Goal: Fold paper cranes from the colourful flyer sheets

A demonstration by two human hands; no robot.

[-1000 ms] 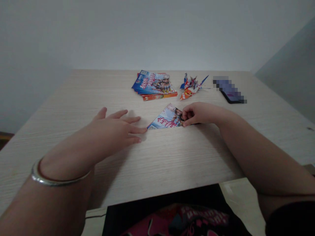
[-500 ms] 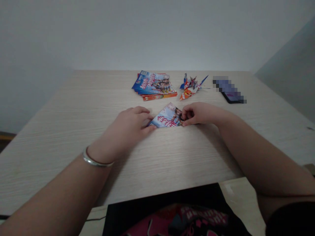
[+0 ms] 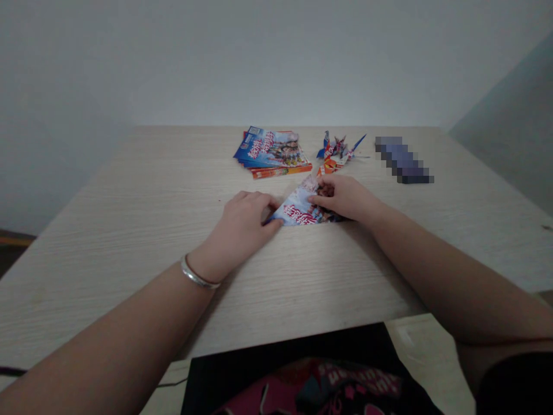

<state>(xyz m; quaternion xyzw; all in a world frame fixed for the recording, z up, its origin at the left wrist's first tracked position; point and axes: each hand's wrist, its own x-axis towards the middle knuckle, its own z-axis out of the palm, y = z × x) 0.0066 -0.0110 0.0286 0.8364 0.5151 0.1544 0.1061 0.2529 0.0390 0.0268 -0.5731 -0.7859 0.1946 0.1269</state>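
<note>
A colourful printed paper folded into a triangle [image 3: 299, 208] lies flat on the pale wooden table [image 3: 142, 196]. My left hand [image 3: 245, 222], with a silver bangle on its wrist, has its fingers curled and pinches the triangle's left corner. My right hand [image 3: 343, 197] is closed over the paper's right side, its fingertips pressing near the top point. Most of the right half of the paper is hidden under that hand.
A stack of printed paper sheets [image 3: 270, 152] lies farther back at the middle of the table. Beside it sit folded paper cranes [image 3: 336, 152] and a dark phone, blurred out [image 3: 404, 161]. A grey wall rises behind the table.
My left hand came in from the left, curled its fingers and took the paper's left corner. My right hand shifted up and left over the paper toward its top point.
</note>
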